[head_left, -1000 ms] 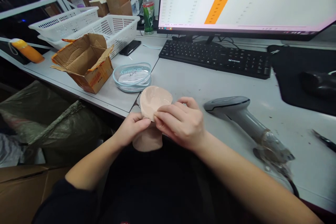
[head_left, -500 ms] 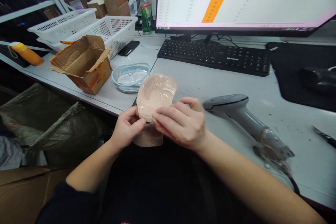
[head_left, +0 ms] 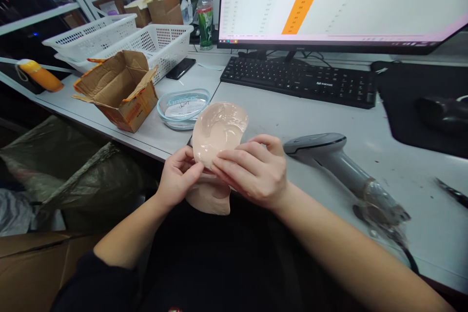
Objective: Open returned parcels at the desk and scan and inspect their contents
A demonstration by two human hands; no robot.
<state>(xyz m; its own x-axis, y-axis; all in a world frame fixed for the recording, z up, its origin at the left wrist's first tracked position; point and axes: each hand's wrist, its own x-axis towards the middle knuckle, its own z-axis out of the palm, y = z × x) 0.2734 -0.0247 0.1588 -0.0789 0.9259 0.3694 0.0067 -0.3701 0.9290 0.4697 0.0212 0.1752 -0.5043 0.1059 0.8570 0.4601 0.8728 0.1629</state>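
Observation:
A glossy beige silicone bra cup (head_left: 218, 129) is held up in front of my body, its shiny hollow side facing me. My left hand (head_left: 179, 175) pinches its lower left edge between thumb and fingers. At the lower right edge, my right hand (head_left: 254, 170) grips it with closed fingertips; its thumb is mostly hidden. Below the hands hangs a second, matte beige cup (head_left: 210, 199), curved at its lower edge. Whether the two cups are joined is hidden by my fingers. Just behind them on the desk lies a clear oval plastic case (head_left: 183, 108) with blue edging.
An opened cardboard box (head_left: 137, 109) stands left, before white baskets (head_left: 170, 51). A phone (head_left: 181, 68), bottle (head_left: 205, 17), keyboard (head_left: 296, 80) and monitor (head_left: 340, 0) are behind. Right lie a barcode scanner (head_left: 340, 165), a mouse mat (head_left: 413, 122) and a dark, pointed tool (head_left: 453, 192).
The lower cup has swung slightly down, and more of it shows beneath my hands. Both hands keep their grip in nearly the same place. The view has shifted slightly.

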